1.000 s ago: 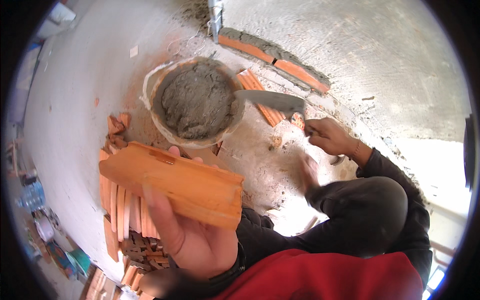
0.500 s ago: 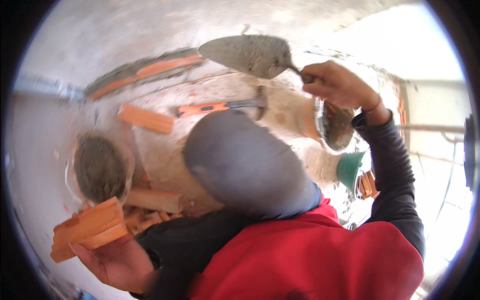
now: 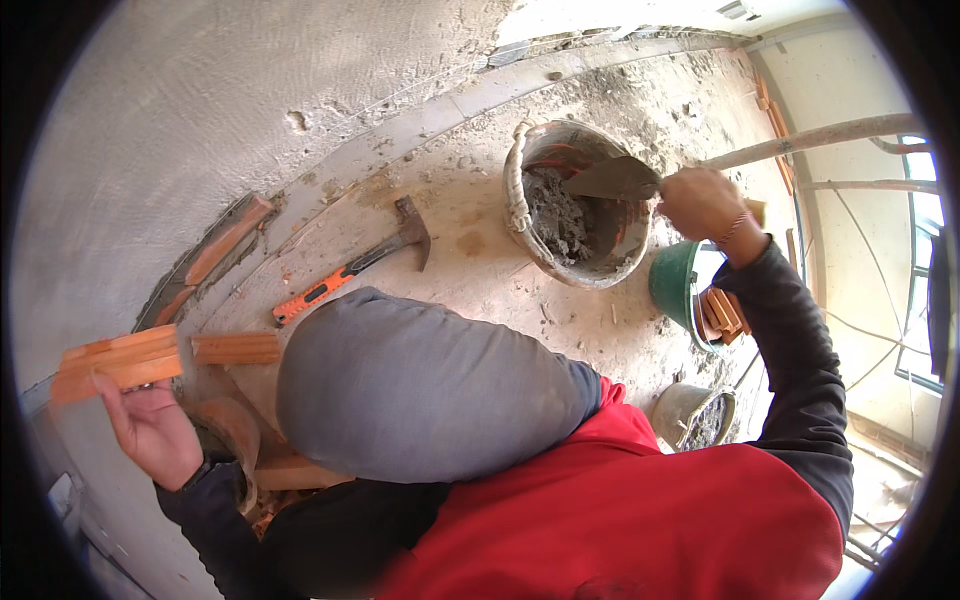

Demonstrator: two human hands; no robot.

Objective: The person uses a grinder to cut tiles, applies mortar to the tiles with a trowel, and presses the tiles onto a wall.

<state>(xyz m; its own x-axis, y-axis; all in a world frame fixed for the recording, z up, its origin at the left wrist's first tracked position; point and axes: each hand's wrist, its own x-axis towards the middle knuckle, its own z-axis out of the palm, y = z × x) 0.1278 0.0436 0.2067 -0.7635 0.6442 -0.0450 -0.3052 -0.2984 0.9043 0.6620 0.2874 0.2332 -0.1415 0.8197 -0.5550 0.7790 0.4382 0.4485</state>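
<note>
In the head view, the left hand (image 3: 155,430) holds an orange ribbed brick (image 3: 120,362) at the far left, raised clear of the floor; the thumb lies along its lower edge, and the remaining fingers are largely hidden behind it. The brick should be treated as stiff, moderately heavy and brittle: grasp it across its narrow width near mid-length, and keep the corners from knocks, which would probably chip them. The ribs should resist slipping while dry. The right hand (image 3: 700,208) is closed around the trowel (image 3: 615,180) at its handle end, with the fingers wrapped tight. The blade extends over the bucket (image 3: 517,180), near the grey mortar (image 3: 553,212); contact between blade and mortar cannot be determined. The trowel is judged light when bare and blade-heavy when loaded; hold it by the handle only. The mortar is likely soft, dense and sticky, so a level blade is advisable
</note>
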